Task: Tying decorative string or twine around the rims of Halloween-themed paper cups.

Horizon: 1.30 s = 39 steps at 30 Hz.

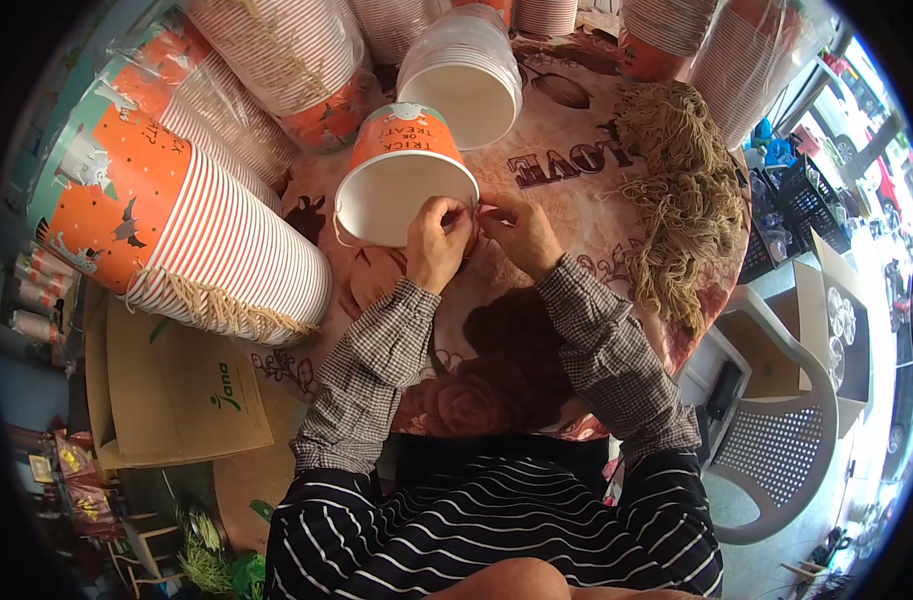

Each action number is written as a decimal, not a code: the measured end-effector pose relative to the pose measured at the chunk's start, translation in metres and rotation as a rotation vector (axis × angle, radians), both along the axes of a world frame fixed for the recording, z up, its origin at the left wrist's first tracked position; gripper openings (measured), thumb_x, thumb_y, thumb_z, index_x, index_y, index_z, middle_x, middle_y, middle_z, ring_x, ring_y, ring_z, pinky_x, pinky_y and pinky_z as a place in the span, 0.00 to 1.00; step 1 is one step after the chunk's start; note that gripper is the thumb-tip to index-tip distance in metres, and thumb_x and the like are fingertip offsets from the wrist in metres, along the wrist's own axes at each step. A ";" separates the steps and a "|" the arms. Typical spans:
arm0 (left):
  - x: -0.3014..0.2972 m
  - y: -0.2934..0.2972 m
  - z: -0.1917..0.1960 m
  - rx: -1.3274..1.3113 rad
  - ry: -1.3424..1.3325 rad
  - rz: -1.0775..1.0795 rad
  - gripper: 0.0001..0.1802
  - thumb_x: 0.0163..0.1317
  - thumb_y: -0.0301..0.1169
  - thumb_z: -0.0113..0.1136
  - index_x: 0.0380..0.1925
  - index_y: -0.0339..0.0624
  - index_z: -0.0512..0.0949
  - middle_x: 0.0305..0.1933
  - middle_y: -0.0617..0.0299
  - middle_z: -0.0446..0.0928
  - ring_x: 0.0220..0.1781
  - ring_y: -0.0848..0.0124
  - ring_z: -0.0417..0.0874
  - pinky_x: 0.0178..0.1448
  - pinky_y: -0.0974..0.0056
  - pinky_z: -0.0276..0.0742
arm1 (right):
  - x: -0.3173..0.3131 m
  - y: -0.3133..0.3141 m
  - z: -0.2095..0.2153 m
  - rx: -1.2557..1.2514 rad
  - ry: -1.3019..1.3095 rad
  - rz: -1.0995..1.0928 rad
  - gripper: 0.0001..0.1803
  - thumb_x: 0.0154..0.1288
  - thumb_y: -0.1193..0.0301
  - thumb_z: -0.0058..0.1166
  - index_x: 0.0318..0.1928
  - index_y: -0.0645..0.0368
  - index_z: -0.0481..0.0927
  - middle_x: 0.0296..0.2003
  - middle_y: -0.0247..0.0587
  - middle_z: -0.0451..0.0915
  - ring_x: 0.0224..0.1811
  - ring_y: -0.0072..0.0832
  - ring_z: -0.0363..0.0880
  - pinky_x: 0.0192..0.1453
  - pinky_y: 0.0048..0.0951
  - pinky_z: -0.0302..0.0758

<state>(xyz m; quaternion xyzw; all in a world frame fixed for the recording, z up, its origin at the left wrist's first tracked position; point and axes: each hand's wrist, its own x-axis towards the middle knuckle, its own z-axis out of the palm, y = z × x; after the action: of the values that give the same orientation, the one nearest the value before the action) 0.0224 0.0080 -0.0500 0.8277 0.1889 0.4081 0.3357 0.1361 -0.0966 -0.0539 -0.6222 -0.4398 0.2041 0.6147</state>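
An orange paper bucket (406,130) with a Halloween print and a white inside lies tilted on the table, its mouth toward me. At the right side of its rim, my left hand (439,243) is closed in a pinch, with the fingertips in front of the opening. My right hand (522,233) pinches just outside that same spot, and the fingertips of both hands almost meet. Whatever thin piece is between the right fingers is too small to make out. A short loop of cord (339,230) hangs at the left of the rim.
A tall stack of nested buckets (226,240) with cord handles leans at the left. Plastic-wrapped stacks (276,60) and another white bucket (466,95) stand behind. A heap of tan cords (681,200) lies on the right, past which is a grey plastic chair (776,440).
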 end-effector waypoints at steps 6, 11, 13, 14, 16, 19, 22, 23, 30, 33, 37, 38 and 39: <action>-0.003 -0.011 0.002 0.030 -0.038 -0.080 0.05 0.53 0.22 0.60 0.30 0.35 0.76 0.34 0.54 0.77 0.36 0.60 0.80 0.39 0.62 0.76 | 0.006 -0.003 0.000 -0.052 0.132 0.011 0.16 0.60 0.74 0.54 0.49 0.65 0.78 0.32 0.41 0.83 0.32 0.20 0.79 0.37 0.23 0.76; -0.004 -0.010 -0.007 0.094 -0.037 -0.164 0.07 0.52 0.23 0.62 0.32 0.33 0.77 0.41 0.56 0.76 0.39 0.59 0.79 0.44 0.61 0.75 | 0.001 -0.001 0.002 -0.024 0.282 0.069 0.13 0.62 0.74 0.55 0.46 0.68 0.78 0.32 0.38 0.82 0.31 0.19 0.78 0.35 0.20 0.76; -0.007 -0.013 -0.008 0.110 -0.015 -0.137 0.07 0.52 0.23 0.62 0.32 0.33 0.77 0.40 0.55 0.76 0.39 0.57 0.79 0.46 0.60 0.75 | 0.001 0.000 -0.001 -0.005 0.317 0.063 0.13 0.62 0.75 0.55 0.45 0.69 0.78 0.32 0.38 0.82 0.31 0.19 0.78 0.35 0.20 0.76; -0.007 -0.017 -0.004 0.125 0.007 -0.115 0.07 0.53 0.24 0.62 0.32 0.33 0.77 0.39 0.54 0.77 0.39 0.56 0.79 0.47 0.59 0.74 | 0.003 0.000 -0.001 -0.006 0.340 0.048 0.13 0.61 0.75 0.56 0.45 0.69 0.78 0.32 0.39 0.82 0.31 0.20 0.78 0.35 0.20 0.76; -0.015 -0.024 0.003 0.133 0.097 -0.102 0.08 0.54 0.24 0.61 0.33 0.34 0.77 0.38 0.53 0.78 0.40 0.56 0.79 0.46 0.59 0.75 | 0.007 -0.002 -0.003 -0.008 0.364 0.026 0.13 0.61 0.76 0.56 0.45 0.69 0.77 0.32 0.39 0.82 0.31 0.20 0.78 0.35 0.20 0.76; -0.021 -0.023 0.006 0.187 0.218 -0.046 0.09 0.55 0.26 0.60 0.36 0.34 0.76 0.38 0.50 0.79 0.42 0.54 0.79 0.45 0.58 0.75 | 0.007 0.000 -0.002 -0.087 0.364 0.092 0.14 0.60 0.76 0.57 0.46 0.69 0.77 0.32 0.39 0.82 0.32 0.20 0.79 0.36 0.20 0.76; -0.020 -0.023 0.003 0.221 0.253 -0.014 0.11 0.56 0.27 0.60 0.38 0.34 0.75 0.39 0.48 0.79 0.43 0.52 0.79 0.46 0.56 0.74 | 0.011 -0.002 -0.003 -0.123 0.224 0.148 0.15 0.62 0.75 0.56 0.49 0.67 0.75 0.34 0.37 0.82 0.32 0.19 0.79 0.37 0.19 0.77; -0.021 -0.022 0.003 0.217 0.259 -0.008 0.12 0.56 0.27 0.60 0.39 0.35 0.75 0.40 0.48 0.79 0.44 0.52 0.79 0.46 0.56 0.74 | 0.008 -0.005 0.007 -0.203 0.282 0.165 0.15 0.62 0.74 0.56 0.49 0.66 0.75 0.33 0.36 0.82 0.31 0.18 0.79 0.33 0.18 0.77; -0.020 -0.015 -0.002 -0.009 0.296 -0.067 0.14 0.57 0.21 0.54 0.45 0.33 0.74 0.43 0.49 0.80 0.48 0.59 0.81 0.51 0.63 0.75 | 0.008 -0.006 0.010 -0.277 0.417 0.177 0.13 0.59 0.75 0.58 0.43 0.66 0.76 0.27 0.35 0.81 0.22 0.17 0.78 0.23 0.19 0.74; -0.015 -0.009 -0.007 -0.350 0.100 -0.209 0.11 0.57 0.20 0.49 0.40 0.30 0.76 0.38 0.53 0.82 0.41 0.66 0.83 0.47 0.65 0.76 | 0.009 -0.006 0.011 -0.288 0.415 0.197 0.14 0.58 0.74 0.58 0.44 0.65 0.76 0.26 0.35 0.81 0.23 0.20 0.78 0.25 0.20 0.75; -0.013 -0.012 -0.004 -0.544 0.057 -0.261 0.10 0.61 0.21 0.50 0.40 0.30 0.78 0.39 0.58 0.82 0.41 0.74 0.81 0.47 0.70 0.75 | 0.011 -0.004 -0.001 -0.299 0.213 0.182 0.15 0.57 0.72 0.59 0.45 0.63 0.76 0.26 0.38 0.81 0.25 0.22 0.78 0.29 0.24 0.75; -0.012 -0.012 -0.003 -0.579 0.021 -0.248 0.09 0.62 0.23 0.52 0.39 0.30 0.78 0.39 0.60 0.82 0.41 0.76 0.80 0.47 0.71 0.74 | 0.008 -0.003 -0.001 -0.269 0.162 0.184 0.16 0.56 0.72 0.59 0.46 0.62 0.76 0.26 0.39 0.81 0.26 0.23 0.78 0.31 0.25 0.74; -0.012 -0.013 -0.002 -0.614 -0.014 -0.236 0.09 0.63 0.24 0.54 0.38 0.30 0.79 0.38 0.62 0.82 0.41 0.78 0.79 0.47 0.73 0.74 | 0.006 -0.003 -0.001 -0.239 0.111 0.185 0.17 0.56 0.71 0.59 0.46 0.61 0.76 0.27 0.41 0.81 0.27 0.24 0.78 0.33 0.27 0.74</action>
<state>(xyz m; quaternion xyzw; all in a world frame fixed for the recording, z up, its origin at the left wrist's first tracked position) 0.0106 -0.0050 -0.0523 0.7012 0.2037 0.2962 0.6157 0.1422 -0.0997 -0.0553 -0.6355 -0.4331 0.3448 0.5381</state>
